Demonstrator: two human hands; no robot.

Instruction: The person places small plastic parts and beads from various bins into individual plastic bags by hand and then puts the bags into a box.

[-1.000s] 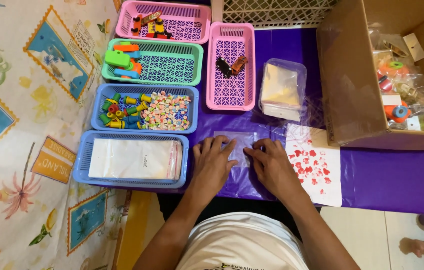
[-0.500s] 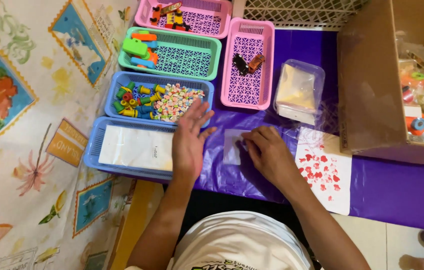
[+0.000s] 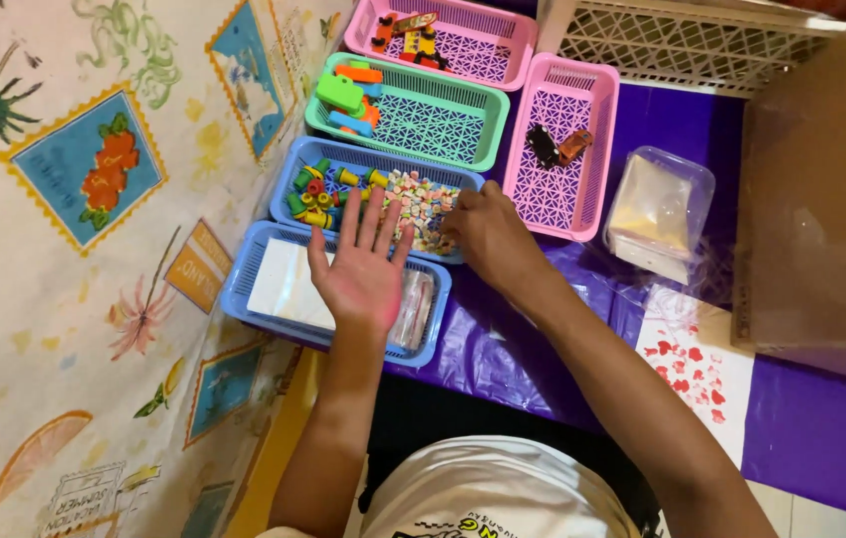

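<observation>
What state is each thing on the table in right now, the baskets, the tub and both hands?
left hand: open, palm up, empty
right hand: fingers curled into the small pastel pieces
upper blue basket: holds pastel pieces and coloured bits
lower blue basket: holds flat clear bags
green basket: partly filled with toys
right pink basket: nearly empty, two small items
clear tub: lid on

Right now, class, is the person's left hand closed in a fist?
No: the left hand is held flat, palm up with fingers spread, over the blue baskets.
</observation>
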